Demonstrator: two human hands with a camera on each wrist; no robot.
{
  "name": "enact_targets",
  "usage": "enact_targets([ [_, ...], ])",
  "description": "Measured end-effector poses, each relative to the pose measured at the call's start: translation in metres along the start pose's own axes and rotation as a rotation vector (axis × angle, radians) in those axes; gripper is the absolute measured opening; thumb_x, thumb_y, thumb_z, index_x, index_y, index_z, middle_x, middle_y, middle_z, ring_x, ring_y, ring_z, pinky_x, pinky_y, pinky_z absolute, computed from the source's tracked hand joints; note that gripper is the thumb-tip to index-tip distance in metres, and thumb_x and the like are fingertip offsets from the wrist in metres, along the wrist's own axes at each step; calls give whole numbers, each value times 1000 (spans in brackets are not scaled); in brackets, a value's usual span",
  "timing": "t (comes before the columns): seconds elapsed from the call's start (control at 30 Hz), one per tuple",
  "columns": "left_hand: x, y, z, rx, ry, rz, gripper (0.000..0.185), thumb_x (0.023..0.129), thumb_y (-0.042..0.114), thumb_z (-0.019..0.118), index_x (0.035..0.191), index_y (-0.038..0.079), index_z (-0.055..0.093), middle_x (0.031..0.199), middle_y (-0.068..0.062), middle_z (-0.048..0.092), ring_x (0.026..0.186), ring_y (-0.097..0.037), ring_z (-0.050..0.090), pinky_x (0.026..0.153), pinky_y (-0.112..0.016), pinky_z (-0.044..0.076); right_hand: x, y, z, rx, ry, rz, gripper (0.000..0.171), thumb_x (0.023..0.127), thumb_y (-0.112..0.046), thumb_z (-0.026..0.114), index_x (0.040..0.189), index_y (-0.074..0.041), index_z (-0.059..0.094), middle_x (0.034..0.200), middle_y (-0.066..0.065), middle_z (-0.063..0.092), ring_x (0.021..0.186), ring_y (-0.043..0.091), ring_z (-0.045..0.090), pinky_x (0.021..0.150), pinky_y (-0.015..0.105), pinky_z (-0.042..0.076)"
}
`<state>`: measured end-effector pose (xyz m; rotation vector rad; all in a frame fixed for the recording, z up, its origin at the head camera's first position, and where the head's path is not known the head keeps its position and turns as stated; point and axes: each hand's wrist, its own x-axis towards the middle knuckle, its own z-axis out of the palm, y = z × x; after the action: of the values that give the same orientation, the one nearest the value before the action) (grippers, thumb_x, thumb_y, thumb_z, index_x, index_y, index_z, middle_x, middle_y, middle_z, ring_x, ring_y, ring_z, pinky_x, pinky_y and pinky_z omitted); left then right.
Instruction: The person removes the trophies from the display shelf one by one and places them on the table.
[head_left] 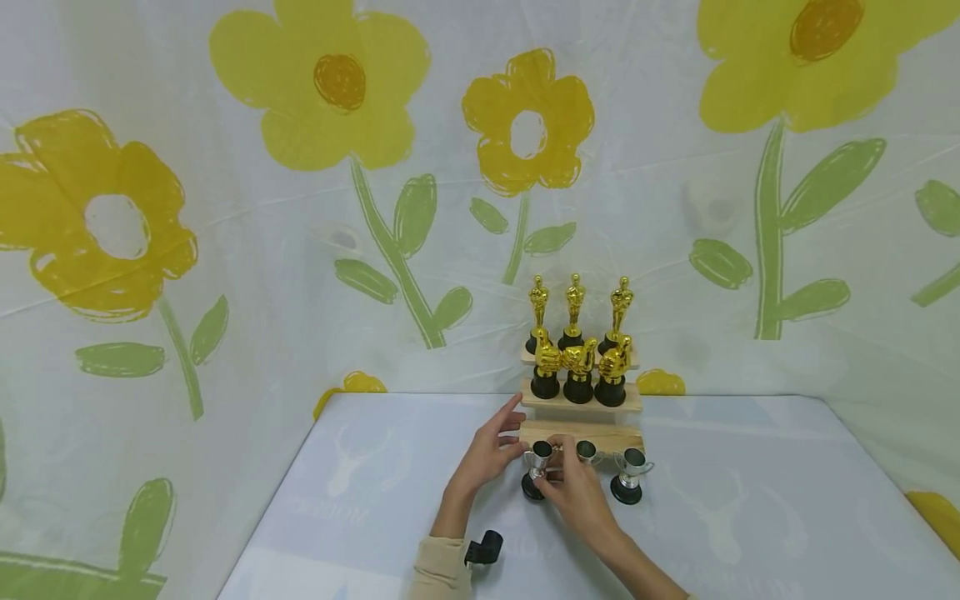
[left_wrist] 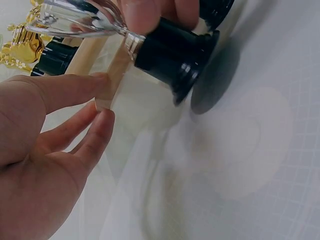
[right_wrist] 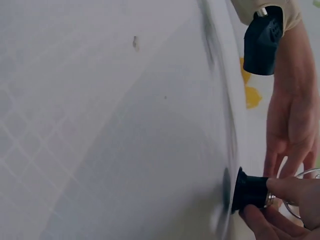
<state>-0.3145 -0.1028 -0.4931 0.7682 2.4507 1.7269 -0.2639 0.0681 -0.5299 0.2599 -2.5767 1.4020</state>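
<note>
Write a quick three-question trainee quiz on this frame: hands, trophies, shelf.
1. True or false: the right hand grips a silver cup trophy by its stem.
2. How many gold trophies stand on the wooden stepped shelf?
3. What do the left hand fingers touch: A) the shelf's end, B) the far-right silver cup, C) a gold statue?

Key
1. True.
2. Six, in two rows of three.
3. A.
</note>
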Motion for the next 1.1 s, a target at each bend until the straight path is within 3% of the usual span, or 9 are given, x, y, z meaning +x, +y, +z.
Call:
enact_targets([
  [0.27, 1, 2, 0, 0, 1, 7, 75, 88, -5, 66, 153, 3, 30, 133, -35, 52, 120, -49, 55, 98, -57, 50, 1, 7, 3, -108, 35, -39, 56, 76, 1, 80, 118, -11, 45, 87, 7, 74, 77, 18, 74, 65, 21, 59],
  [1.1, 1, -3, 1, 4, 3, 8, 75, 87, -10, 64, 152, 0, 29, 131, -36, 53, 118, -48, 57, 98, -57, 50, 5, 11, 8, -148, 61, -31, 55, 75, -5, 83, 116, -16, 47, 90, 6, 76, 79, 16, 74, 67, 25, 60],
])
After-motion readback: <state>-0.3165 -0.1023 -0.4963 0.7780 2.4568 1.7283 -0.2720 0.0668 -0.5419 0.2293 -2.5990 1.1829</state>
